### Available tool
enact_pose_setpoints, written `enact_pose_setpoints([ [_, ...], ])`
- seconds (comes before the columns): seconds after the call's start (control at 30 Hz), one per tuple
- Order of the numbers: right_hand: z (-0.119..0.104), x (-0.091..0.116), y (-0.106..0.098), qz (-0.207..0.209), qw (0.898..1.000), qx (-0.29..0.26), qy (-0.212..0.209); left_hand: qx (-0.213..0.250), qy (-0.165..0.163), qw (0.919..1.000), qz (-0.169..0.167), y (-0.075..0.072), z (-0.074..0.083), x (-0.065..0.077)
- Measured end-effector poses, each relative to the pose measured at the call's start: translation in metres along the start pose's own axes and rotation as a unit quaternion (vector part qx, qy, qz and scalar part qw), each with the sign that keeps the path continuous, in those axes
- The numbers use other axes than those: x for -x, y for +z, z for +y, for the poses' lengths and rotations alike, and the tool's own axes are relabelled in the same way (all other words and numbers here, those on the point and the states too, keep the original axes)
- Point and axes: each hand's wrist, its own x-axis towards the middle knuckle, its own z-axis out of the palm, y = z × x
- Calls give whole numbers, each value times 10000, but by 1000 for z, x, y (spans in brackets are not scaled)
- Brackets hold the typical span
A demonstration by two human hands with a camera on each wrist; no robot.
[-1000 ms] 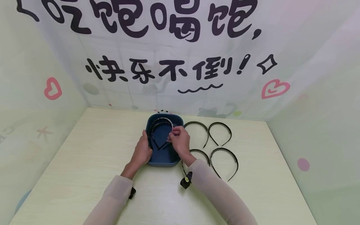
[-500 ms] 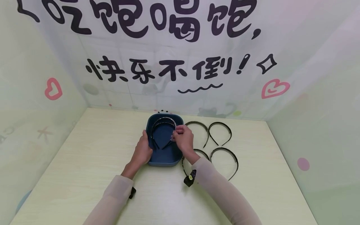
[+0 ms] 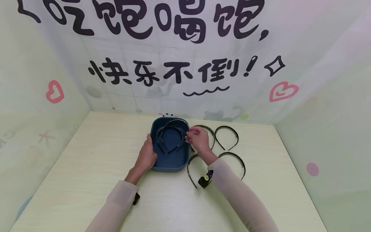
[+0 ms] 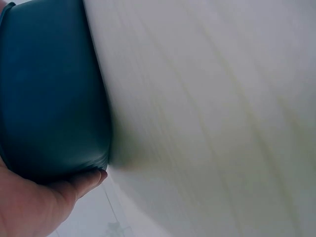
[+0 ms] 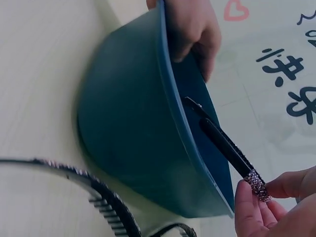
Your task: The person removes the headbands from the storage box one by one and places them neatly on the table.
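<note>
A deep blue bin [image 3: 171, 168] stands on the table, and my left hand [image 3: 147, 155] grips its left wall; the right wrist view shows fingers of that hand [image 5: 195, 29] hooked over the rim. Between thumb and fingertips my right hand [image 3: 200, 140] pinches a headband with a glittery end [image 5: 257, 184], at the bin's right rim. The held headband arches over the bin's opening. Behind it, another dark headband [image 3: 158, 139] shows inside the bin, partly covered. In the left wrist view, the left hand [image 4: 44, 202] lies against the bin's side.
Several toothed black headbands lie right of the bin: one at back right [image 3: 238, 137], one at front right [image 3: 244, 167], one at front left [image 3: 188, 169] and one beside the right hand [image 3: 214, 135]. A printed wall [image 3: 162, 100] closes off the table's back.
My right hand has moved to the right with the pinched headband, pulling it apart from the other headband in the bin. The left hand and the bin have stayed still.
</note>
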Motion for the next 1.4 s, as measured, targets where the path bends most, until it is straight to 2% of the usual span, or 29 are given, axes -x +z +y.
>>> enact_pose_setpoints([
  [0.27, -5, -11, -32, 63, 9996, -82, 265, 9, 15, 10000, -14, 0, 0, 0],
  [0.73, -9, -26, -95, 352, 9980, 235, 474, -10, 7, 10000, 6, 0, -1, 1],
  [1.4, 5, -40, -164, 909, 9928, 363, 692, -12, 39, 10000, 31, 1, -1, 1],
])
